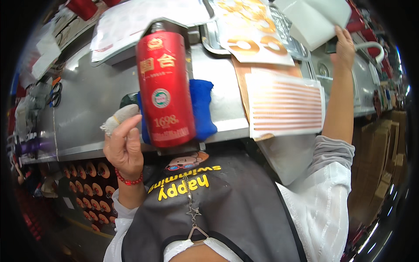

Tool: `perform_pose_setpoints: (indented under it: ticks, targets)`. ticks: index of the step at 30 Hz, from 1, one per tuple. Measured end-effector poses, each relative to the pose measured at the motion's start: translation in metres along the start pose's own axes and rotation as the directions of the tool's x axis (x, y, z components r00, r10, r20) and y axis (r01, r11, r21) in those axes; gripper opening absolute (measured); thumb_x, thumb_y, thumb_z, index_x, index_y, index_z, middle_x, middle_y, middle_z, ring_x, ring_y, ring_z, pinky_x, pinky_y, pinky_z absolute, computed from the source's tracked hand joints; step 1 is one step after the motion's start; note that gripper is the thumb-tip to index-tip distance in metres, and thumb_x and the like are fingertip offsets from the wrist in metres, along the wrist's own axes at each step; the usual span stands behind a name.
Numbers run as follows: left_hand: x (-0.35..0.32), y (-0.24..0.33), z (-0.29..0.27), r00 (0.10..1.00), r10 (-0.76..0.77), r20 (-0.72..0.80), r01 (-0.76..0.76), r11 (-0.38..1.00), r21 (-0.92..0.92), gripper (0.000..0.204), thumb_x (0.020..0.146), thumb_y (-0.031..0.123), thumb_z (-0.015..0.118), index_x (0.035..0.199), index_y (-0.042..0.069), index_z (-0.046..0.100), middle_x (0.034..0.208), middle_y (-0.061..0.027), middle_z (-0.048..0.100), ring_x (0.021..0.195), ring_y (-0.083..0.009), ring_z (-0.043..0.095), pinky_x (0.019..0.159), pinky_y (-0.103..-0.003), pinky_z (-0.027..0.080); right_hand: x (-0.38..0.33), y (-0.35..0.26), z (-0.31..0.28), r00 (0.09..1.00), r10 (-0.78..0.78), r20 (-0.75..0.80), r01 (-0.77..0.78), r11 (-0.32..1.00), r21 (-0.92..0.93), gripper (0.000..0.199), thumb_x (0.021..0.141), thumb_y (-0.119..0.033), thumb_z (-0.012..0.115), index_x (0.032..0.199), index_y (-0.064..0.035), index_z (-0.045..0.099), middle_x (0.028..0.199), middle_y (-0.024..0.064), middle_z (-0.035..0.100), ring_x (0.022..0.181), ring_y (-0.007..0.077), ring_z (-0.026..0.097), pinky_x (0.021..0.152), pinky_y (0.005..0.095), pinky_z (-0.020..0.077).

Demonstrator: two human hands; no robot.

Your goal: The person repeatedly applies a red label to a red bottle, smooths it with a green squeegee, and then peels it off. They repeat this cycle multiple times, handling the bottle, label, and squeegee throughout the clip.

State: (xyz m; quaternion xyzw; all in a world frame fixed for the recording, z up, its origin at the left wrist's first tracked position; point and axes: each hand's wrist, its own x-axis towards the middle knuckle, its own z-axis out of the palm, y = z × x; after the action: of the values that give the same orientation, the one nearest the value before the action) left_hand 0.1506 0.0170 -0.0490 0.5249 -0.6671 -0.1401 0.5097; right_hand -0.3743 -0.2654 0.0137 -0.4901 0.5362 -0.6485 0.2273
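Observation:
A red bottle with gold lettering and a round green-and-white emblem lies on its back in a dark holder on the metal bench, with a blue cloth under it. Just left of the bottle is my left hand, its fingers apart and nothing visibly gripped. A grey cloth wrap, bound with a yellowish band, covers one of its fingers. At the far right my right hand reaches forward, its fingers closed on the edge of a white sheet-like piece. The piece's outer part runs out of view.
Sheets with copper-coloured stripes lie right of the bottle. Behind them, a sheet of gold cut-outs rests on a metal tray. White printed sheets are stacked at the back left. Below the bench stand several red bottles.

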Motion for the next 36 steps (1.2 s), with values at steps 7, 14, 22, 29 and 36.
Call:
perform_pose_setpoints:
  ticks: [7, 14, 22, 29, 36]
  targets:
    - [-0.004, 0.005, 0.017, 0.996, 0.057, -0.069, -0.06, 0.997, -0.047, 0.023, 0.098, 0.007, 0.055, 0.109, -0.006, 0.069, 0.117, -0.0209, 0.068, 0.108, -0.0283, 0.064, 0.098, -0.037, 0.048, -0.176, -0.019, -0.28, 0.823, 0.432, -0.37, -0.261, 0.865, 0.429, 0.04, 0.098, -0.02, 0.059, 0.132, 0.0016, 0.058, 0.133, 0.0128, 0.062, 0.121, 0.0301, 0.06, 0.102, 0.0453, 0.0491]
    - [0.01, 0.018, 0.026, 0.991, 0.119, -0.054, -0.122, 0.99, -0.069, 0.023, 0.099, 0.009, 0.054, 0.109, -0.005, 0.069, 0.122, -0.0214, 0.065, 0.114, -0.0287, 0.061, 0.102, -0.038, 0.045, -0.338, 0.058, -0.39, 0.502, 0.373, -0.781, -0.859, 0.318, -0.4, 0.035, 0.1, -0.024, 0.059, 0.131, -0.0076, 0.062, 0.121, 0.0054, 0.067, 0.089, 0.0159, 0.062, 0.073, 0.0278, 0.0489]
    - [0.002, 0.061, 0.035, 0.942, 0.31, 0.128, -0.308, 0.951, -0.038, 0.018, 0.095, 0.01, 0.064, 0.11, 0.003, 0.072, 0.125, -0.024, 0.062, 0.11, -0.0313, 0.062, 0.096, -0.04, 0.049, -0.257, -0.08, -0.065, 0.632, 0.173, 0.755, 0.364, 0.794, -0.487, 0.031, 0.086, 0.0, 0.066, 0.116, -0.0053, 0.069, 0.118, 0.0096, 0.062, 0.11, 0.0232, 0.057, 0.092, 0.0346, 0.0466]
    - [-0.004, 0.07, 0.039, 0.932, 0.264, 0.247, -0.264, 0.964, -0.031, 0.016, 0.089, 0.005, 0.07, 0.105, 0.006, 0.074, 0.115, -0.0192, 0.065, 0.104, -0.0295, 0.063, 0.091, -0.036, 0.051, -0.316, -0.071, -0.049, 0.685, -0.105, 0.721, 0.639, 0.562, -0.526, 0.033, 0.068, -0.001, 0.08, 0.1, -0.0051, 0.073, 0.114, 0.0096, 0.063, 0.111, 0.0337, 0.055, 0.091, 0.0424, 0.0494]
    - [-0.004, 0.068, 0.043, 0.935, 0.294, 0.199, -0.295, 0.955, -0.025, 0.014, 0.092, 0.007, 0.068, 0.104, 0.004, 0.073, 0.114, -0.0196, 0.067, 0.102, -0.0313, 0.064, 0.092, -0.038, 0.05, -0.324, -0.069, -0.047, 0.772, -0.165, 0.614, 0.592, 0.537, -0.6, 0.031, 0.071, -0.004, 0.08, 0.101, -0.0065, 0.073, 0.117, 0.0095, 0.062, 0.114, 0.035, 0.053, 0.093, 0.0443, 0.0473]
